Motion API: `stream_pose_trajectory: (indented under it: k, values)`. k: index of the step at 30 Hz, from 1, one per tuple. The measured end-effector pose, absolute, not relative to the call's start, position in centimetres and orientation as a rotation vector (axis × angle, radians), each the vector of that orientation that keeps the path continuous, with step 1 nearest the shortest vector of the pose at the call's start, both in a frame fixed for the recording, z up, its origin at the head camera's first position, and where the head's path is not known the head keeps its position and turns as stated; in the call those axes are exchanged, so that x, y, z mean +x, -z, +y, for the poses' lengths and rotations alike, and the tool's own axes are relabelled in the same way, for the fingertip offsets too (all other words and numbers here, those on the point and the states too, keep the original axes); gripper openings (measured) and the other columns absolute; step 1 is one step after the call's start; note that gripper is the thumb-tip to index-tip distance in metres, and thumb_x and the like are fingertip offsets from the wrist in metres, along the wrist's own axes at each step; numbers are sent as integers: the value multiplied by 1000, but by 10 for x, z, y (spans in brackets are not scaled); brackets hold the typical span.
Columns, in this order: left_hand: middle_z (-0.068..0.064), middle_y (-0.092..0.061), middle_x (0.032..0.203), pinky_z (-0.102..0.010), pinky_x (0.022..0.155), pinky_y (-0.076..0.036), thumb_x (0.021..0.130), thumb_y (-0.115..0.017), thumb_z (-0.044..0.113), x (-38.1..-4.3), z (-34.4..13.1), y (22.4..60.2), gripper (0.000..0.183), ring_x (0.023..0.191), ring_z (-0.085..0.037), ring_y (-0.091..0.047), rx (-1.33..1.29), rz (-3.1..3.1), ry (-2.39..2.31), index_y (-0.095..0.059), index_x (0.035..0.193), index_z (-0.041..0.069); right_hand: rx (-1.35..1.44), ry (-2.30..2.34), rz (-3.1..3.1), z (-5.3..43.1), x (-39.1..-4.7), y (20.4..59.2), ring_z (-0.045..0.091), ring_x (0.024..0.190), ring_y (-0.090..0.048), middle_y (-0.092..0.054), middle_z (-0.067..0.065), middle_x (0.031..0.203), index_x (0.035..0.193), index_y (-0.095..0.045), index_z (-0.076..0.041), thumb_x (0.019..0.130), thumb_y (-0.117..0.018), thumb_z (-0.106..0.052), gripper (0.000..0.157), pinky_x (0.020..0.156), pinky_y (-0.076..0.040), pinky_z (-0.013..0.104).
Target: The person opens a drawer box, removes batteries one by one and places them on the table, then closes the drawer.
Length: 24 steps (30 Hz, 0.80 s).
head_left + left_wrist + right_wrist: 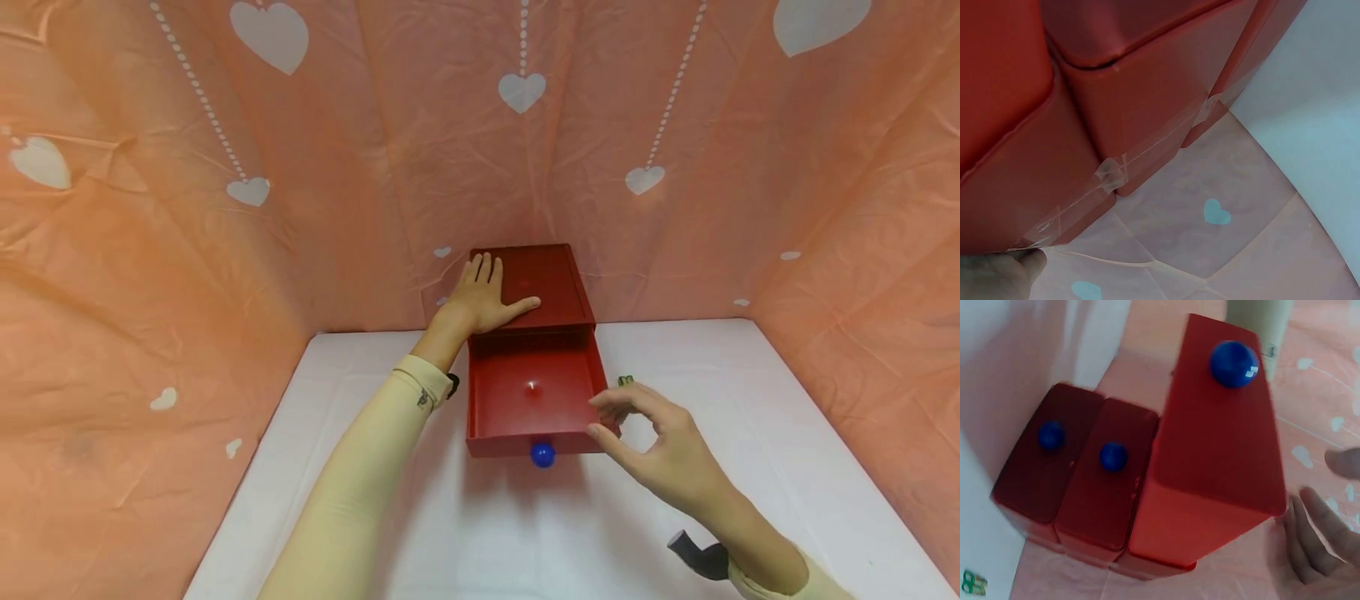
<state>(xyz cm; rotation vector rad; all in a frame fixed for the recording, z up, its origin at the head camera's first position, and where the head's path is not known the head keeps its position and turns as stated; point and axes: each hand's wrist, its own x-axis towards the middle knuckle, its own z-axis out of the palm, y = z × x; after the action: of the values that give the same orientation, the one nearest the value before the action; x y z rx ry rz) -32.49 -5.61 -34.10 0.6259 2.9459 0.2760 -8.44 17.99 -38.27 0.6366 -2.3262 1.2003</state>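
Observation:
A red drawer cabinet (536, 287) stands at the back of the white table. Its top drawer (540, 392) is pulled far out, and only a small bright spot shows inside. On the drawer's front sits a round blue knob (542, 455). My left hand (483, 302) rests flat on the cabinet top, fingers spread and thumb out to the side. By the drawer's right front corner hovers my right hand (671, 450), thumb and bent fingers apart with nothing seen between them. The right wrist view shows two lower drawers with blue knobs (1113, 456), both pushed in.
A small green item (626, 380) lies on the table to the right of the cabinet; its kind is unclear. Behind and at both sides hangs an orange-pink cloth (390, 167) with white hearts. A dark curved piece (697, 557) appears beside my right wrist.

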Motion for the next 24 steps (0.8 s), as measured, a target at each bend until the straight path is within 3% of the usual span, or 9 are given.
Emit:
stream_pose_trajectory:
  k: [4,9,14,18,24]
  values:
    - [-20,2,180,-42,134,5,101,-37,82,-325,-56,342,112,167,-32,7,628,2945,-277,-4,172,3,626,-1174,-2291,179,-81,380,12,94,-65,-72,-6,103,115,-75,-23,81,-91,3,45,91,-52,13]
    - [-20,1,180,-42,134,5,101,-37,82,-326,-56,343,111,167,-32,6,630,2953,-272,-4,172,3,724,-1230,-2277,176,-75,380,9,89,-66,-71,-12,101,117,-73,-25,83,-90,3,46,84,-55,17]
    - [-19,2,180,-42,134,5,101,-37,82,-326,-56,343,111,167,-32,7,626,2950,-282,-4,172,3,764,-1267,-2289,171,-69,384,7,89,-68,-75,-6,103,117,-75,-20,84,-89,3,43,83,-57,20]
    - [-19,3,180,-42,134,6,101,-37,82,-326,-56,342,111,167,-32,8,620,2944,-284,-4,172,3,781,-1312,-2323,166,-65,389,8,92,-68,-76,-8,105,117,-76,-17,86,-88,2,38,83,-59,22]
    - [-19,2,180,-42,134,5,101,-38,81,-325,-56,342,111,167,-32,7,617,2951,-278,-4,172,3,830,-1373,-2350,160,-60,401,8,90,-68,-75,-12,106,119,-76,-25,90,-86,-2,38,80,-61,27]
